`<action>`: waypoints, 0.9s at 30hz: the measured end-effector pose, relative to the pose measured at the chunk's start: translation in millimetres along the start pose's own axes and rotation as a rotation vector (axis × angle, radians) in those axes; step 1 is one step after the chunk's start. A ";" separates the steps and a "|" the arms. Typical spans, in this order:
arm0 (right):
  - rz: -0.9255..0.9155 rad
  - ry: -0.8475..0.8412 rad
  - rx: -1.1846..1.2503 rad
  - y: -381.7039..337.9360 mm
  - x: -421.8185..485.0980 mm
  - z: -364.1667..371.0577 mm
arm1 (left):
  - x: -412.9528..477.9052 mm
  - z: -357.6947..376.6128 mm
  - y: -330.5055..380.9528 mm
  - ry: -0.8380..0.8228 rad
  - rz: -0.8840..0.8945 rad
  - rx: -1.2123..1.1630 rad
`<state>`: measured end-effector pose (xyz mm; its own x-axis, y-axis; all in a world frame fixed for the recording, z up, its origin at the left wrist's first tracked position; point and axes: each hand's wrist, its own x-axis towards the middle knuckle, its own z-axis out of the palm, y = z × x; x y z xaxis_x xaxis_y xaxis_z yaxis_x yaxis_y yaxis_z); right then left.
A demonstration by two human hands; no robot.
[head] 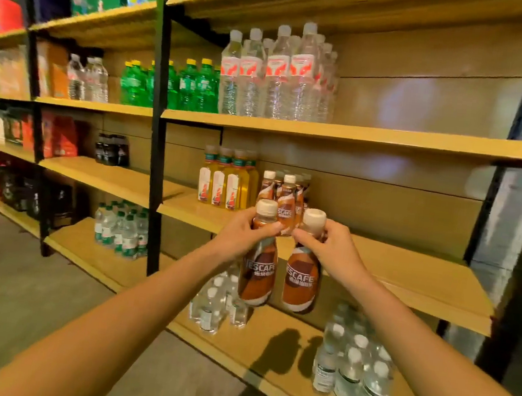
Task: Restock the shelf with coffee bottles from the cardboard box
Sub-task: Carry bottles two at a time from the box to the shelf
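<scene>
My left hand (243,231) grips the neck of a brown Nescafe coffee bottle (257,274) with a cream cap. My right hand (328,248) grips the neck of a second coffee bottle (301,282) just to its right. Both bottles hang upright in the air in front of the wooden shelf (408,263), side by side. Behind them on that shelf stands a small cluster of the same coffee bottles (285,197). The cardboard box is out of view.
Yellow tea bottles (227,182) stand left of the coffee cluster; the shelf board stretches bare to the right. Tall water bottles (280,73) and green soda bottles (181,84) fill the shelf above. Small water bottles (355,361) sit on the bottom shelf.
</scene>
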<state>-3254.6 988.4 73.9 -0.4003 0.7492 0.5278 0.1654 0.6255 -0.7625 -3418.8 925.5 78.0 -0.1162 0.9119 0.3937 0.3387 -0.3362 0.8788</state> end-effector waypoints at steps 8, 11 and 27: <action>0.127 0.295 -0.132 31.2 65.3 -11.9 | 126.1 11.1 -41.5 -0.264 0.080 -0.084; 0.185 0.383 -0.165 40.0 87.6 -16.5 | 164.0 17.7 -54.9 -0.345 0.065 -0.124; 0.299 0.258 -0.166 93.2 142.5 -56.6 | 246.8 68.6 -77.0 -0.481 0.022 -0.336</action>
<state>-3245.3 1165.8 99.2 -0.0779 0.9196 0.3850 0.3908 0.3834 -0.8368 -3409.5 1192.6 89.0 0.3508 0.8817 0.3153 0.0129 -0.3413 0.9399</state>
